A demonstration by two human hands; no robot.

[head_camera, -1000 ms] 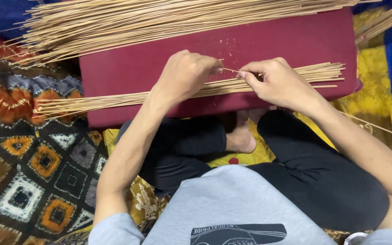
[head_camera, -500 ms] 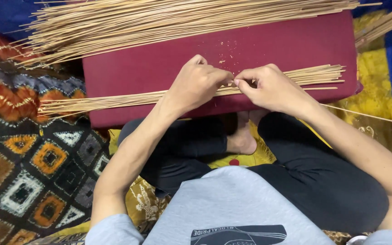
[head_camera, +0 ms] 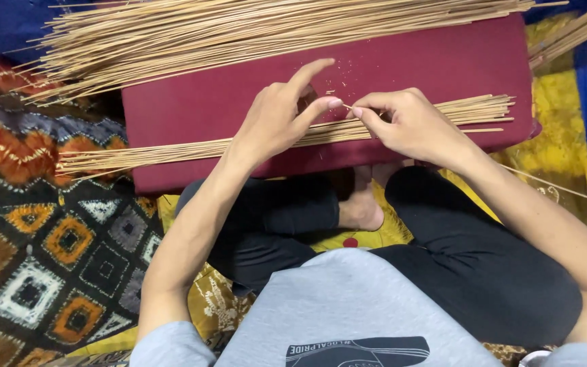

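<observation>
A maroon flat cushion (head_camera: 225, 95) lies in front of my crossed legs. A thin row of pale bamboo sticks (head_camera: 164, 151) runs along its near edge. My right hand (head_camera: 412, 126) pinches one thin stick (head_camera: 558, 187) at its tip; the stick trails off to the right past my forearm. My left hand (head_camera: 280, 115) hovers over the row with the index finger raised and the thumb touching the tip of that stick. Small pale shavings (head_camera: 344, 75) dot the cushion just beyond my fingers.
A big loose heap of the same sticks (head_camera: 239, 30) lies across the cushion's far edge. More sticks (head_camera: 575, 30) stick out at the upper right. A patterned orange and black cloth (head_camera: 49, 231) covers the floor on the left, a yellow cloth (head_camera: 558, 136) on the right.
My left hand has opened from a closed pinch, its index finger now lifted. Both hands rose slightly off the row of sticks, the stick tip still between them.
</observation>
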